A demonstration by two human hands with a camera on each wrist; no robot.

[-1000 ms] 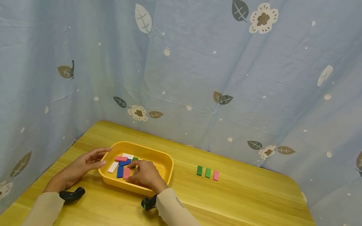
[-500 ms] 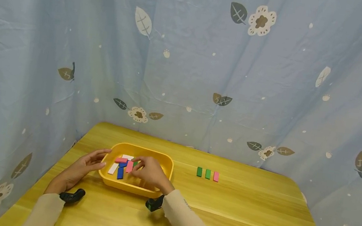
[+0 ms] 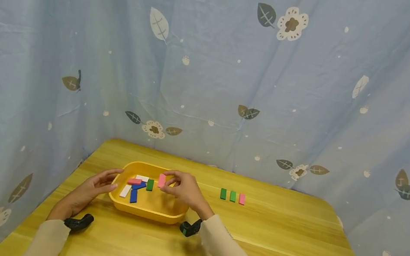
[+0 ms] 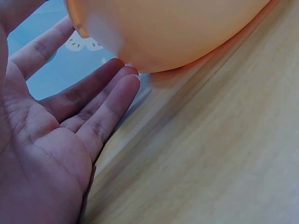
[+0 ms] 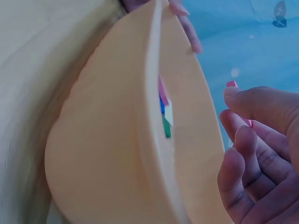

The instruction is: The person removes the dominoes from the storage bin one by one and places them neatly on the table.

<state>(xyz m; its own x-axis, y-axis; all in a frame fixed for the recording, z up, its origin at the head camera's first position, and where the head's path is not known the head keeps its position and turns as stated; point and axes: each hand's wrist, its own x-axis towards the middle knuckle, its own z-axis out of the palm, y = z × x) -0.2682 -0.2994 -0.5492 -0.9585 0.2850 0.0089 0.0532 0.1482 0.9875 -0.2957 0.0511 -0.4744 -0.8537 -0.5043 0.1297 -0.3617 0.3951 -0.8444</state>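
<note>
My right hand (image 3: pixel 184 190) pinches a pink block (image 3: pixel 161 180) between thumb and fingertips, above the yellow plastic bin (image 3: pixel 145 214). In the right wrist view the pink block (image 5: pixel 231 84) shows its end beyond the thumb. At the bin's left end, my left hand (image 3: pixel 96 185) rests its fingers against the rim and wall. In the left wrist view these fingers (image 4: pixel 112 100) are nearly straight and touch the outer wall. Inside the bin lie a green block (image 3: pixel 150 185), a red-pink block (image 3: pixel 134 182), blue blocks (image 3: pixel 134 196) and white blocks (image 3: pixel 125 191).
On the wooden table (image 3: pixel 272 238), right of the bin, stand a dark green block (image 3: pixel 223 193), a lighter green block (image 3: pixel 232 196) and a pink block (image 3: pixel 242 199) in a row. A patterned blue curtain (image 3: pixel 211 81) hangs behind and at both sides.
My right hand has lifted the pink block from among the others and moved it right and away from me, uncovering the green block. My left hand has stayed at the bin's left end.
</note>
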